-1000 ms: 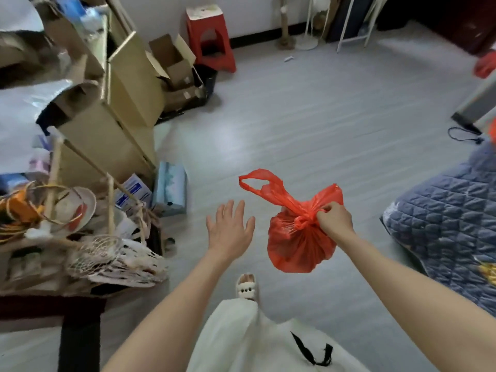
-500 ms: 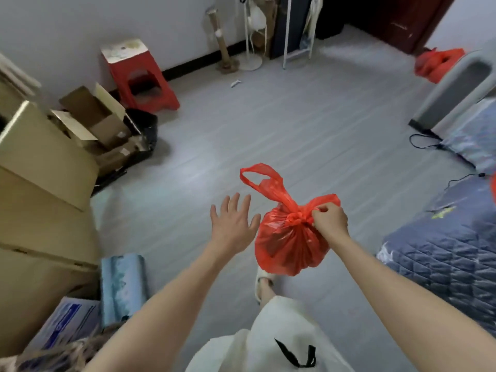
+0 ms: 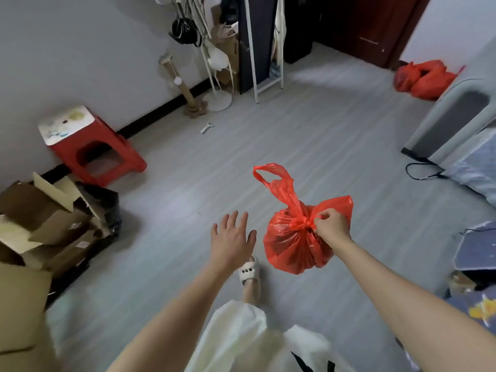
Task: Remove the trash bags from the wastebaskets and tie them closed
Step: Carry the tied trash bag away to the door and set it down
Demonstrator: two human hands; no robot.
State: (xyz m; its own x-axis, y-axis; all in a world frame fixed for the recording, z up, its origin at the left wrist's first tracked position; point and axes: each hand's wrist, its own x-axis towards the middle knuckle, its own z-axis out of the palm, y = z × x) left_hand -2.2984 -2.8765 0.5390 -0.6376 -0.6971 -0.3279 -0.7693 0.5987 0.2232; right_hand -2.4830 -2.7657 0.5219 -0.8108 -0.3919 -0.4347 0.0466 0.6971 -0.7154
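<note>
The person stands in the middle of the grey plank floor (image 3: 335, 135) with a knotted red plastic trash bag (image 3: 292, 245) hanging in the air from the right hand (image 3: 332, 228). That hand is pinched tight on the twisted knot at the bag's neck, thumb and fingers closed on the plastic, so the full round belly of the bag dangles below and one loop handle sticks up free above it. The left hand (image 3: 232, 238) is beside the bag but apart from it, palm down, fingers spread, holding nothing.

The bag looks tied already, so I take the step in hand to be carrying it off and setting it down. Two more red plastic bags (image 3: 421, 79) lie together on the floor by the dark red door (image 3: 370, 28) at the far right, and that seems the likely place for this one, though nothing settles it.

To do this well, the grip wants to stay on the knot itself rather than on the loose flap beside it, since thin plastic like this stretches and could tear if the weight hangs from one strip. The free hand could come under the belly to take some load, or give the knot a short tug to check it holds. Walking over, there is a black cable (image 3: 421, 171) trailing on the floor near the grey appliance (image 3: 453, 122) on the right, worth stepping round in those white slippers (image 3: 249, 272). Lowering the bag rather than dropping it should keep the knot from slipping.
</note>
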